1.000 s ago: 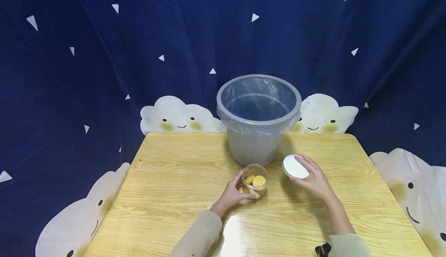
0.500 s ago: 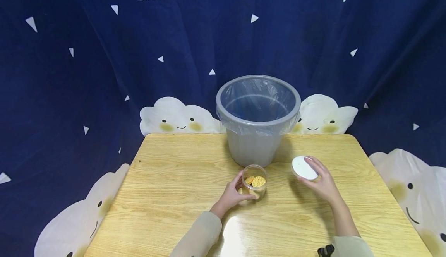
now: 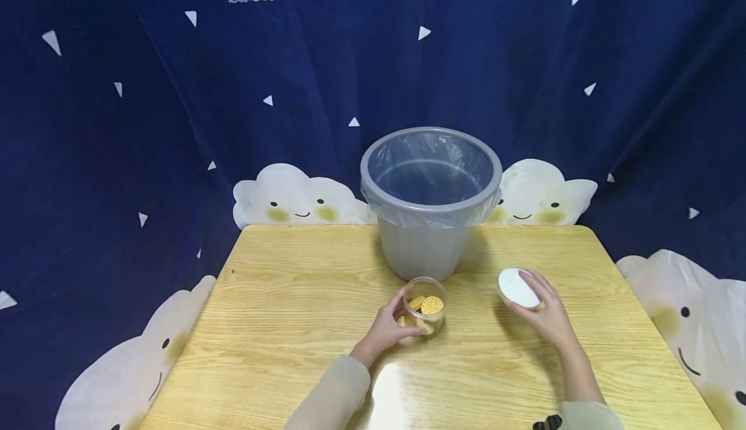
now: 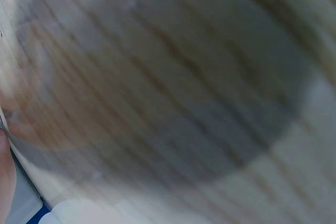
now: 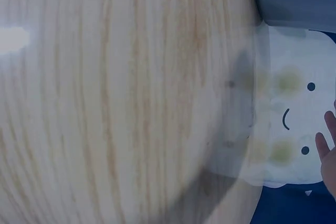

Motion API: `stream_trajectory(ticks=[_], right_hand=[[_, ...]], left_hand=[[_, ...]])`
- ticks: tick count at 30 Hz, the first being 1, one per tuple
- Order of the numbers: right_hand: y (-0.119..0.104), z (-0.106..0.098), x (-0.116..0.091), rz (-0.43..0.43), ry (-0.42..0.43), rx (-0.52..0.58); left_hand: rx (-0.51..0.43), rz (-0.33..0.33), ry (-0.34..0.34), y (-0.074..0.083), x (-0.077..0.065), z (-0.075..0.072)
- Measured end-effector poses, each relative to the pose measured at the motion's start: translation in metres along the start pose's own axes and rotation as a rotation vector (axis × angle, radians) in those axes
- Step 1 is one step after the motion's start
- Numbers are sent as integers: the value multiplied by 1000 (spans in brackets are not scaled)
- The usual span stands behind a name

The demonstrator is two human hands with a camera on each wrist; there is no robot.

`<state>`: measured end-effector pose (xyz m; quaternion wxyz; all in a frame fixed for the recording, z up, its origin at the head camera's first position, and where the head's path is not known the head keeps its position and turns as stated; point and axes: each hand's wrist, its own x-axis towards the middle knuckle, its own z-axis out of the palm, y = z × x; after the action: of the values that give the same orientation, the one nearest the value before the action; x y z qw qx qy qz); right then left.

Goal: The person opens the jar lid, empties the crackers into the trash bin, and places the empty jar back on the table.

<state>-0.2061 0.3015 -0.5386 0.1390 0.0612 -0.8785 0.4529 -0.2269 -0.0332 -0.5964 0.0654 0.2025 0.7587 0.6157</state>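
Note:
A clear round jar (image 3: pixel 434 326) stands on the wooden table with its top uncovered. Inside are yellow round biscuits (image 3: pixel 432 305). My left hand (image 3: pixel 386 328) grips the jar from the left, thumb at the near side and fingers curled round the far side. To the right, my right hand (image 3: pixel 546 310) holds a white round lid (image 3: pixel 517 287) by its edge, tilted, with a shadow beneath it on the table. In the right wrist view only a few fingers (image 5: pixel 329 156) show at the right edge; the lid is out of that frame.
A grey bin (image 3: pixel 425 242) lined with a clear plastic bag stands just behind the jar. The wooden table (image 3: pixel 291 287) ends at a dark blue curtain (image 3: pixel 315 61) with white cloud shapes (image 3: pixel 300 190) along its back edge.
My right hand has moved to the right and slightly nearer with the lid, away from the jar. The left hand and the jar have stayed in place.

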Motion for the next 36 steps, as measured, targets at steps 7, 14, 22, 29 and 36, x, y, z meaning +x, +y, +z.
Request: stream_trajectory(ticks=[7,14,22,29,36], right_hand=[[7,-1,-4,25,6,-7],[17,1,-8,42,30,1],[29,4,-11,62,71,-50],[32,4,-15,71,76,-131],[38,5,-18,58,74,-198]], left_hand=[[15,16,3,0,-1,0],[16,22,4,1,-1,0],[19,13,6,1,-1,0],[21,24,9,0,-1,0],[-13,37,2,1,-1,0]])
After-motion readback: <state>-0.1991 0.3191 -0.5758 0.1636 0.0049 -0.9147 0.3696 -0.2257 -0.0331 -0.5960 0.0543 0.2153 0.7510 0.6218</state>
